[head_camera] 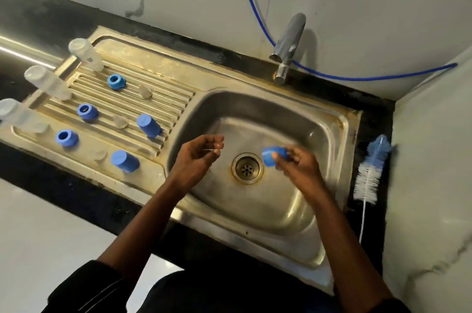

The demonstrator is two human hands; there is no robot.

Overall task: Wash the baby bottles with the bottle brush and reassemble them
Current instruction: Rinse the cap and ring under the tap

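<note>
I am pinching a blue cap (272,156) in my right hand (300,165), with my left hand (198,156) hanging beside it, loosely curled and holding nothing. The bottle brush (369,177) is lying right of my right hand. The bottles (46,81) are standing beyond my left hand, off to its left.

Blue cap (273,155) between hands, over sink (332,149)

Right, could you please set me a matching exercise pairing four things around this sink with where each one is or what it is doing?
Things:
1. bottle brush
2. clear bottles
3. right hand
4. tap

Places or states:
A. along the draining board's left edge
B. on the dark counter, right of the basin
C. grips a blue cap over the basin
D. at the wall behind the basin

Pairs: 1-B, 2-A, 3-C, 4-D.
</note>
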